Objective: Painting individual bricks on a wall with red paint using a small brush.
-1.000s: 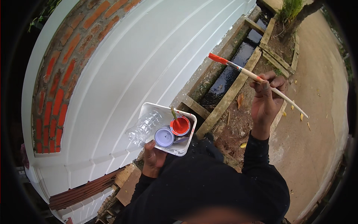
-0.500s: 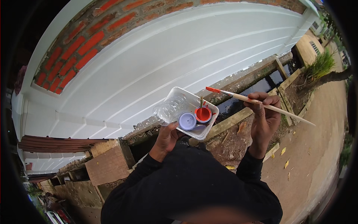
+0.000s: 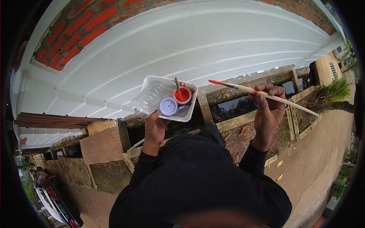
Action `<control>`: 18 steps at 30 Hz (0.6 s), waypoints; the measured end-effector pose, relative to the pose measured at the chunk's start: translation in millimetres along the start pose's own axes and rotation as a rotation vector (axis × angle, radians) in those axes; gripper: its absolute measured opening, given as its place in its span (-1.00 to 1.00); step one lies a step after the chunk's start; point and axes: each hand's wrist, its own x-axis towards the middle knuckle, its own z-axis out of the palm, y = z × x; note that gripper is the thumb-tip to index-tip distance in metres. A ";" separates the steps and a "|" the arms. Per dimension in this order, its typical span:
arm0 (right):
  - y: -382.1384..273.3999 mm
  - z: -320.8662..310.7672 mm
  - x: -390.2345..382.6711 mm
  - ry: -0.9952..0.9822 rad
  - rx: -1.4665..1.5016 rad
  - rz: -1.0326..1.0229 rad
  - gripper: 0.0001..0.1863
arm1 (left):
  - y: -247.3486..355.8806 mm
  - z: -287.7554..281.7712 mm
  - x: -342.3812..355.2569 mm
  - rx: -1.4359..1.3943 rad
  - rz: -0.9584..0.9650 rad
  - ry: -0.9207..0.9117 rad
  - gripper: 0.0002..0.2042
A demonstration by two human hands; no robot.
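Note:
My left hand [image 3: 154, 131] grips the lower edge of a white plastic tray [image 3: 192, 114]. In the tray sit an open pot of red paint [image 3: 183, 97] with a thin stick standing in it, a lilac-lidded pot [image 3: 167, 106] and a clear plastic bottle [image 3: 148, 98] lying on its side. My right hand [image 3: 268, 114] holds a long pale-handled paintbrush [image 3: 283, 100] between thumb and fingers, its flat tip loaded with red paint and pointing left, to the right of the tray and apart from it.
A white panelled wall [image 3: 190, 41] rises ahead, topped by red-painted bricks [image 3: 81, 28]. Below it runs a water-filled drain [image 3: 232, 106] with concrete edges [image 3: 239, 121]. A dirt path [image 3: 311, 159], a grass clump [image 3: 330, 93] and, at lower left, a parked vehicle [image 3: 53, 205] are visible.
My view has swung, bringing more of the wall and the vehicle in. The tray has moved higher in view. Both hands keep their holds; the brush lies flatter.

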 end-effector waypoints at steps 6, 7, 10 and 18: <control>18.3 -13.0 59.4 -0.080 0.127 0.055 -0.74 | -17.5 41.6 3.3 -0.071 0.106 0.100 -0.47; 18.2 -12.3 68.6 -0.150 0.087 0.045 -0.76 | -18.0 48.9 2.1 -0.102 0.118 0.099 -0.47; 23.6 -3.4 91.3 -0.209 0.124 0.028 -0.76 | -21.3 55.1 7.0 -0.139 0.145 0.160 -0.46; 66.7 13.3 91.0 -0.222 0.212 0.065 -0.73 | -25.4 31.7 31.8 -0.063 0.101 0.153 -0.43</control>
